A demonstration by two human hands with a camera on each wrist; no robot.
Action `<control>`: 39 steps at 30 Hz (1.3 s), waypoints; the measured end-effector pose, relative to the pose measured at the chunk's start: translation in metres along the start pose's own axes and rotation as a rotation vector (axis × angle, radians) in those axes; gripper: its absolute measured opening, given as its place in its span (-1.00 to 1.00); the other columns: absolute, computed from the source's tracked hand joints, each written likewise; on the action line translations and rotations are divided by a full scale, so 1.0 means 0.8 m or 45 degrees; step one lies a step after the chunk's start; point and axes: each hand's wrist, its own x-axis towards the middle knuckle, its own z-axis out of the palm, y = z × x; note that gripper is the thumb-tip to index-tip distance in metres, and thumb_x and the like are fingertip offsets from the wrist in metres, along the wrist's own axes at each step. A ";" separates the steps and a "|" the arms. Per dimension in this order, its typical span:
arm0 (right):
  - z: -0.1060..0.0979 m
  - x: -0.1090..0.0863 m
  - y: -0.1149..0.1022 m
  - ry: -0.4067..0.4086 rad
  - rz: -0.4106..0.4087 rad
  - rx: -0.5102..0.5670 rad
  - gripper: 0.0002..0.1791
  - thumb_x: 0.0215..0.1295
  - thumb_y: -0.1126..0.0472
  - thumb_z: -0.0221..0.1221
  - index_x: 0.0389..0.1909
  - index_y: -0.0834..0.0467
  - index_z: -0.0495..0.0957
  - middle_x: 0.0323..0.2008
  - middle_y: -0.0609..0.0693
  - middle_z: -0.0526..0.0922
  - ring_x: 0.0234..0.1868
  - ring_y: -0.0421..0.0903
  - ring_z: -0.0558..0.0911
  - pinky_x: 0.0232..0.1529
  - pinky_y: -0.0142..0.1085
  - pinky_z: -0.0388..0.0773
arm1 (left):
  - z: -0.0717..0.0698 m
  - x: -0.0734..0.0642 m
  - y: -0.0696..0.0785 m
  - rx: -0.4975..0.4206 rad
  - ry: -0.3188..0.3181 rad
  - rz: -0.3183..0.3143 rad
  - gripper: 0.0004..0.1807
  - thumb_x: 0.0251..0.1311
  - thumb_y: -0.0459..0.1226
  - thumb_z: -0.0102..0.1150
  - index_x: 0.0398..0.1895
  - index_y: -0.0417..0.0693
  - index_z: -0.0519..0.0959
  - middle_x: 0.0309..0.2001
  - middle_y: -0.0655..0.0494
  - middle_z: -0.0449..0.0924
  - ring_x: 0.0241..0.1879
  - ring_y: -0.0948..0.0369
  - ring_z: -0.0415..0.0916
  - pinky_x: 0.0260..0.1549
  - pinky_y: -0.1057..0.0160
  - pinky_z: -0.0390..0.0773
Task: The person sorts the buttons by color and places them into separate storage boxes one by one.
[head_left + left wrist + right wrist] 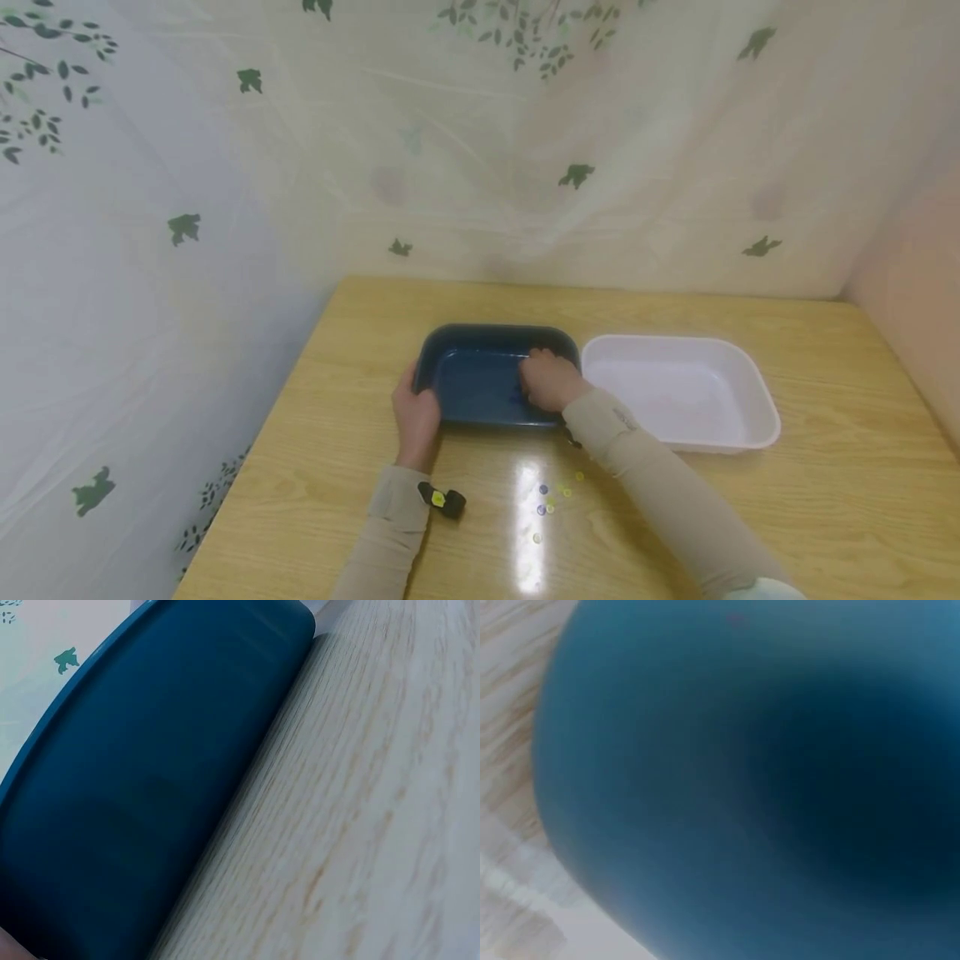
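Sorting-type handwork at a table (840,417) with a light wood-grain top, seen from the head and both wrists. The deep, dark blue rectangular tray with rounded corners (476,387) sits on the tabletop in front of the person. The left hand (417,417) grips its left end, the thumb near the rim and the fingers along the outer wall. The right hand (551,381) is lowered inside the tray, toward its right end, with fingers bent downward; whether this grip has hold of anything cannot be told, since the fingertips are hidden in the head view and the right wrist view shows only a blurred blue surface. A shallow white rectangular tray (675,392) stands just to the right. Several small, round, blue discs (543,489) and yellow discs (567,492) lie scattered on the table between the two forearms, nearer the person than either tray.

Step in hand, as judged: handling small pieces within the blue tray while the left hand steadies it. The next move probably calls for a fine fingertip pinch, then a lift clear of the rim, with the left hand holding the tray from sliding.
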 end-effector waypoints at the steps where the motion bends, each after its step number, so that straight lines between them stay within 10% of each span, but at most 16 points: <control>1: 0.000 0.000 0.000 0.002 0.003 0.001 -0.93 0.10 0.30 0.26 -0.50 0.11 0.57 -0.34 0.08 0.50 -0.25 0.07 0.49 -0.32 -0.09 0.59 | 0.000 0.000 0.000 -0.001 0.000 0.000 -0.36 0.06 -0.59 -0.20 0.27 -0.17 0.45 0.27 -0.06 0.44 0.33 0.05 0.27 0.35 0.03 0.24; 24: -0.012 -0.009 0.006 0.174 -0.013 0.083 -0.90 0.14 0.31 0.22 -0.45 0.05 0.66 -0.39 0.00 0.51 -0.29 0.01 0.53 -0.28 -0.12 0.60 | 0.001 0.001 0.002 -0.022 -0.008 -0.011 -0.35 0.07 -0.58 -0.19 0.32 -0.20 0.39 0.31 -0.09 0.39 0.36 0.03 0.23 0.36 0.04 0.21; 39: -0.037 -0.097 0.001 0.422 0.015 0.275 -0.93 0.24 0.25 0.26 -0.29 0.15 0.60 -0.38 -0.09 0.50 -0.33 -0.13 0.51 -0.30 -0.29 0.59 | 0.010 0.004 0.001 0.007 0.042 0.041 -0.35 0.02 -0.62 -0.20 0.29 -0.28 0.41 0.28 -0.19 0.41 0.33 -0.03 0.27 0.33 0.05 0.26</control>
